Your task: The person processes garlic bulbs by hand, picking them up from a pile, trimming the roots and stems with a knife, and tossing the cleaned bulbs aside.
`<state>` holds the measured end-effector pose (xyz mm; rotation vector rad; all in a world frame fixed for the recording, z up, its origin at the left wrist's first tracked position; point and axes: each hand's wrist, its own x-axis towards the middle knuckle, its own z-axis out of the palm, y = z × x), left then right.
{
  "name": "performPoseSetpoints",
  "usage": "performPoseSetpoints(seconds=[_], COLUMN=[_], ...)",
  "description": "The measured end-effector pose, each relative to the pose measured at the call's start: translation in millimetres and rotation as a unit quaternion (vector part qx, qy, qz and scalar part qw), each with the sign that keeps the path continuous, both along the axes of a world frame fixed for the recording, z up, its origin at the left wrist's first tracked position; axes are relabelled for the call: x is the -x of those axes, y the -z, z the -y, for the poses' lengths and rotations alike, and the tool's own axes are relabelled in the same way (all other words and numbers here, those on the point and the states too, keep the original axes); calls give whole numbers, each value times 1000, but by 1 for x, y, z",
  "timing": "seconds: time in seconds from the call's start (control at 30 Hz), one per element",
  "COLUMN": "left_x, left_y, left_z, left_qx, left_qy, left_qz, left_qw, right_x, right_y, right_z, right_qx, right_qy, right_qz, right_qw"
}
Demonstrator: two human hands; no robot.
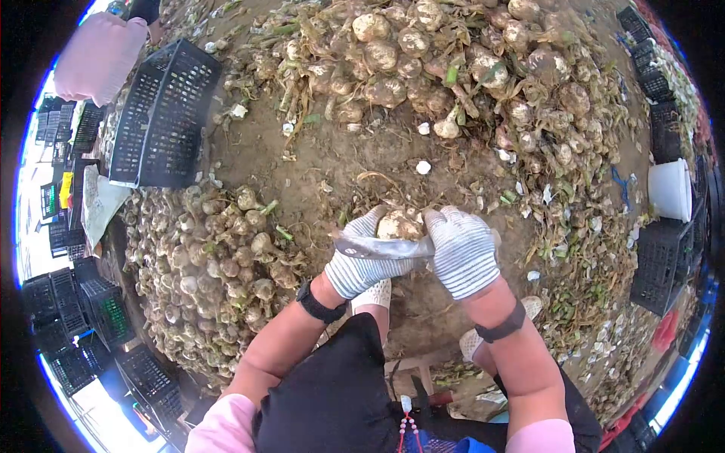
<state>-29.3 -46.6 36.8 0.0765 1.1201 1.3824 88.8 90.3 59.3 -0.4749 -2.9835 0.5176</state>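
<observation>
My left hand (361,260), in a striped white glove, is closed round a garlic bulb (399,225) with dirt on its skin. My right hand (462,251), gloved the same way, grips a knife whose curved metal blade (384,248) lies across the near side of the bulb. The handle is mostly hidden in my right palm. Ahead of my hands lies a large heap of garlic (423,60) with stalks and dry leaves. A pile of trimmed garlic bulbs (215,257) is to the left of my left hand.
Black plastic crates stand at the left, one tilted crate (168,113) near the bulb pile. A white bucket (670,190) and another black crate (664,264) are at the right. Leaf and stalk scraps (581,302) cover the ground. Another person's pink sleeve (98,57) shows at upper left.
</observation>
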Motion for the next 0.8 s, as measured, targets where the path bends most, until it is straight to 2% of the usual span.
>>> performPoseSetpoints(seconds=[0.03, 0.1, 0.17, 0.2, 0.23, 0.27, 0.3, 0.33, 0.37, 0.4, 0.43, 0.47, 0.5, 0.53, 0.57, 0.6, 0.63, 0.67, 0.73, 0.8], left_x=[2, 0, -2, -4, -8, -11, -17, -15, -13, 6, 10, 13, 11, 9, 5, 1, -3, -7, -9, -14], left_y=[4, 2, -23, -28, -27, -28, -39, -25, -11, -40, -32, -31, -31, -28, -24, -20, -16, -13, -10, -13], left_z=[6, 11, 8, 8, 11, 12, 9, 6, 4, -3, -2, 2, 0, -2, -5, -10, -15, -15, -17, -18], left_qx=[-49, -97, -48, -30, -56, -85, -163, -76, 14, 77, 61, 14, -51, -116, -120, -118, -114, -120, -174, -174], left_qy=[88, 172, 106, 83, 177, 269, 256, 247, 218, 283, 318, 285, 285, 285, 288, 374, 439, 440, 424, 448], left_qz=[-139, -275, -210, -187, -210, -234, -500, -419, -334, -477, -543, -478, -455, -426, -421, -577, -705, -703, -770, -760], left_qw=[985, 941, 971, 978, 960, 930, 811, 870, 917, 829, 774, 831, 842, 850, 852, 717, 545, 545, 444, 438], right_x=[-2, -3, -5, -2, 3, -7, -31, -37, -46, -67, -69, -68, -70, -81, -97, -103, -108, -109, -91, -71], right_y=[4, 5, 3, 7, 16, 62, 91, 77, 78, 75, 66, 54, 43, 50, 67, 69, 69, 69, 54, 38], right_z=[0, 0, 1, -5, -17, -49, -69, -70, -71, -61, -58, -50, -43, -38, -30, -26, -25, -23, -23, -22], right_qx=[-4, -8, 20, 24, 27, 7, 29, 34, 44, 62, 150, 237, 318, 315, 333, 348, 345, 328, 291, 271], right_qy=[-6, -15, -18, 31, 80, 114, 167, 217, 228, 247, 327, 398, 392, 394, 308, 220, 227, 203, 150, 147], right_qz=[-12, -26, -19, 99, 217, 261, 232, 249, 168, 100, 124, 143, 137, 136, 92, 47, 50, 54, 57, 43], right_qw=[1000, 1000, 999, 994, 973, 959, 958, 943, 958, 962, 925, 875, 852, 853, 886, 910, 909, 921, 943, 950])
